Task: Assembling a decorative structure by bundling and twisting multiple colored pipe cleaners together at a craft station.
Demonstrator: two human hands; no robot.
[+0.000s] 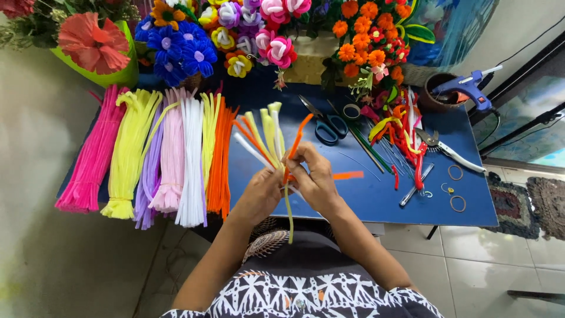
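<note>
Two hands are meeting at the centre of the frame, and we are holding between them a small cluster of pipe cleaners. We are closing the left hand around the gathered lower ends, fingers curled tight on the bunch, so that the yellow, white and orange stems are fanning up and away from the fingers toward the upper middle of the frame. Their long axis is running nearly upright in the picture, leaning a little to the left, while one pale green stem is hanging straight down from the grip toward our lap.

We are bringing the right hand in from the right, touching the left, with fingers narrowed in a pinch on a single orange pipe cleaner that is rising just beside the fan, tilted toward the upper right. Both hands are equally near the bunch; the orange stem is lying on the right hand's side of it.

Both forearms are coming up from the bottom of the frame and converging, wrists raised above the near edge of the blue table. Left of the hands, bundles of pipe cleaners are lying in coloured rows. Scissors are lying just above the hands, and a loose orange piece is resting on the table just right of them.
</note>
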